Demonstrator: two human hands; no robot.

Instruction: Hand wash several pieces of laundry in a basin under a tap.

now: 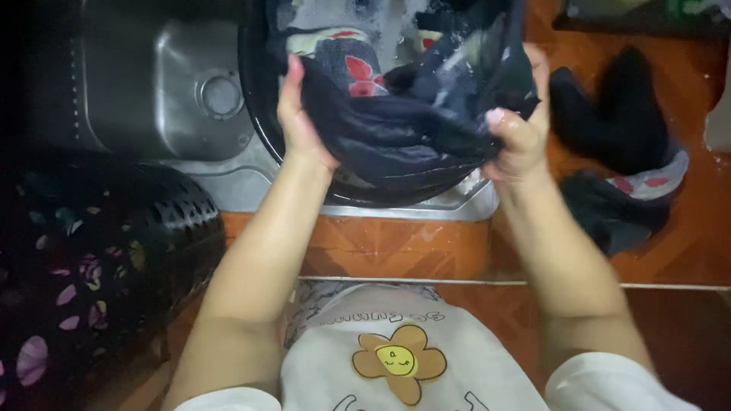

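Note:
Both my hands grip a wet dark navy garment stretched between them over a black wash basin. My left hand clutches its left side, fingers curled over the cloth. My right hand is bunched around its right end. In the basin lies soapy water with more cloth, including a dark piece with red flowers.
The basin rests on a steel sink with a round drain. A pile of dark wet clothes lies on the orange tiled counter at the right. A black perforated basket with floral fabric stands at the lower left.

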